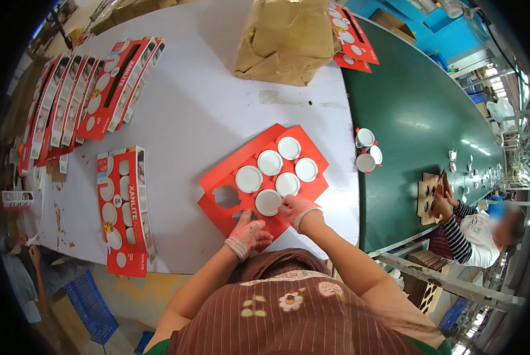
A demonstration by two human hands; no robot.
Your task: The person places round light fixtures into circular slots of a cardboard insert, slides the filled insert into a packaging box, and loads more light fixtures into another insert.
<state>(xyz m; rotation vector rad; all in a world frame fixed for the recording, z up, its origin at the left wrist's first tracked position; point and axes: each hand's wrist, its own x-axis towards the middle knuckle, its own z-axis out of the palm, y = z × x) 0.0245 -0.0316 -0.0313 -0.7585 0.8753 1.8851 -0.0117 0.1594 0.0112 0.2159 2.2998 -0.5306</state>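
A red card sheet [217,171] with round cut-outs lies tilted on the white table before me. Several round white light fittings [249,178] with red tabs sit in its cut-outs; toward the left and lower corner, two holes hold none. My right hand [300,213], in a thin pale glove, has its fingers closed at the right edge of the nearest light fitting [268,202]. At the sheet's lower edge rests my gloved left hand [248,235], fingers apart beside the lower hole, holding no light fitting.
A printed red box [123,207] lies to the left, with several more boxes [114,89] stacked behind. A brown wrapped parcel [285,44] stands at the far side. Three round fittings [365,138] sit on the green conveyor [412,118]. At right, another person handles a brown tray [428,198].
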